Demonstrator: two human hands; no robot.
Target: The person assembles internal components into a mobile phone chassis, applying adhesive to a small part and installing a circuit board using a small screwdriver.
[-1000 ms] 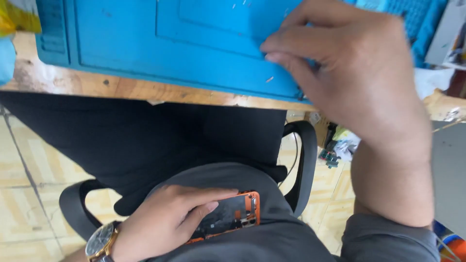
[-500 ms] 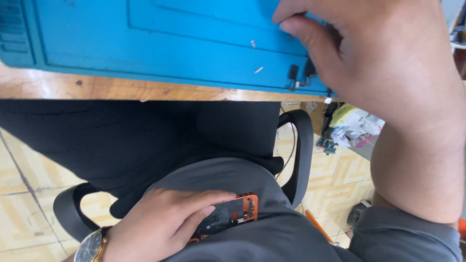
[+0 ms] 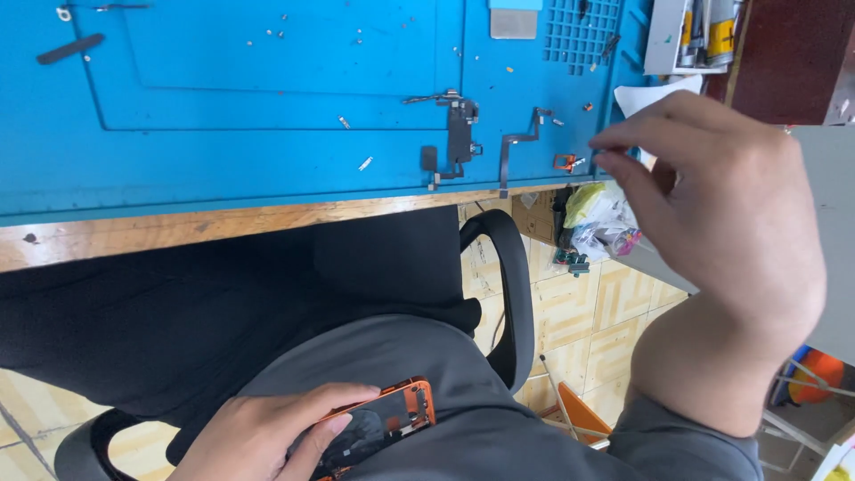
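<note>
My left hand (image 3: 263,436) rests on my lap and grips an opened phone body with an orange frame (image 3: 378,423), its dark insides facing up. My right hand (image 3: 721,214) hovers in the air past the right end of the blue work mat (image 3: 223,151), fingers pinched together near a small orange part (image 3: 565,162); whether it holds anything I cannot tell. On the mat near the front edge lie black flex cables (image 3: 459,134), a thin bent cable (image 3: 517,147) and several tiny screws (image 3: 365,163).
The mat lies on a wooden bench edge (image 3: 178,227). A black office chair armrest (image 3: 512,285) stands beside my grey-trousered leg. A grid tray (image 3: 579,31) and a box of tools (image 3: 695,31) sit at the mat's far right. Plastic bags (image 3: 597,218) lie on the tiled floor.
My right hand lifted off the mat's lower right corner and moved right, uncovering the flex cables. The view shifted right. My left hand keeps the phone body on my lap.
</note>
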